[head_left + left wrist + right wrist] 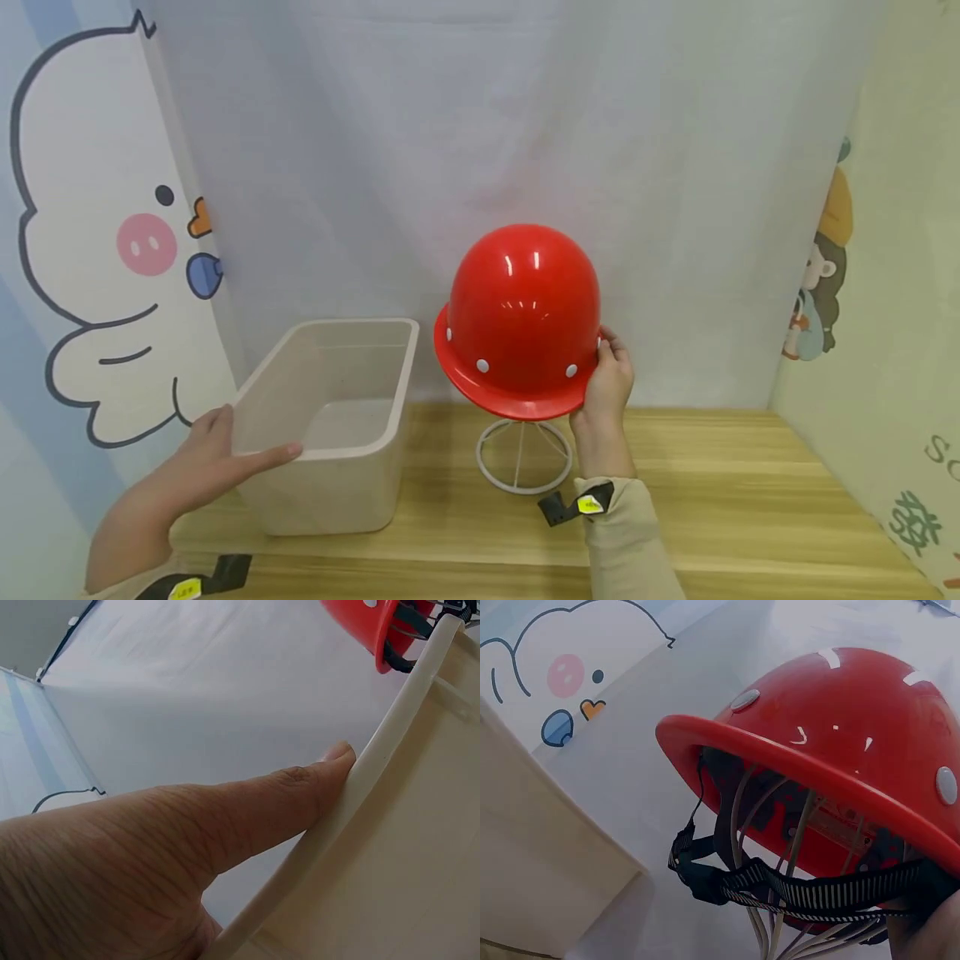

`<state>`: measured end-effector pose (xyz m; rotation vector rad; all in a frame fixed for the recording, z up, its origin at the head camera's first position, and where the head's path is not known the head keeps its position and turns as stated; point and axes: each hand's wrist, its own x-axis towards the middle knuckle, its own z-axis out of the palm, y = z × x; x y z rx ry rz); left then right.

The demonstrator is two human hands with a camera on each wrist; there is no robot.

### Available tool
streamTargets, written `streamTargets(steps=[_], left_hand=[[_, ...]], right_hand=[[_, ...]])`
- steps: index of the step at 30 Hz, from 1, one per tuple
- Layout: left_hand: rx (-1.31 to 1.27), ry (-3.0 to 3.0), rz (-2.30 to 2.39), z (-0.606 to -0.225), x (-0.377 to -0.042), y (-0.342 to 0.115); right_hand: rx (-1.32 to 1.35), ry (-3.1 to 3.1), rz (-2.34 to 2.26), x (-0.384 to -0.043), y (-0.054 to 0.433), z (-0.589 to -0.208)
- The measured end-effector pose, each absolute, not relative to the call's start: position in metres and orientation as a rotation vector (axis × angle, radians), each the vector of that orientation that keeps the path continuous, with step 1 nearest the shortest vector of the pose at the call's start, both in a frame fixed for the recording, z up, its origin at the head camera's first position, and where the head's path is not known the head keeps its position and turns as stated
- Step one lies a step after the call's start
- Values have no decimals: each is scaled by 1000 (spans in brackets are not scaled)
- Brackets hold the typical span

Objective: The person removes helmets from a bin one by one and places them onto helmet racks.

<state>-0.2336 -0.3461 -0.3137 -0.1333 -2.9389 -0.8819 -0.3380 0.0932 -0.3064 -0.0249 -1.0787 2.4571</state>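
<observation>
A red hard hat is over a white wire stand, whose thin wires run up into it in the right wrist view. I cannot tell whether its weight rests on the stand. My right hand grips the hat's right edge, thumb on the outside. Beneath the shell hangs a black striped chin strap. To the left stands a beige plastic bin. My left hand rests at its near left corner, the thumb lying straight along the rim and the other fingers by the left side, partly hidden.
Both the bin and the stand are on a wood-grain table. A pale cloth hangs behind them. Printed panels flank the table, with a cartoon duck at left and a small cartoon girl at right.
</observation>
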Motion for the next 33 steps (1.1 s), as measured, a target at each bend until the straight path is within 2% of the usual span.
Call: streamTargets(steps=[21, 29, 33], left_hand=[[-76, -2998, -878, -312, -237, -350], [-249, -2917, -918, -312, -241, -343], [-236, -2925, -698, -306, -241, -337]], right_hand=[[82, -1128, 2456, -338, 104, -307], [40, -1191, 2410, -335, 107, -309], [89, -1348, 2343, -333, 112, -312]])
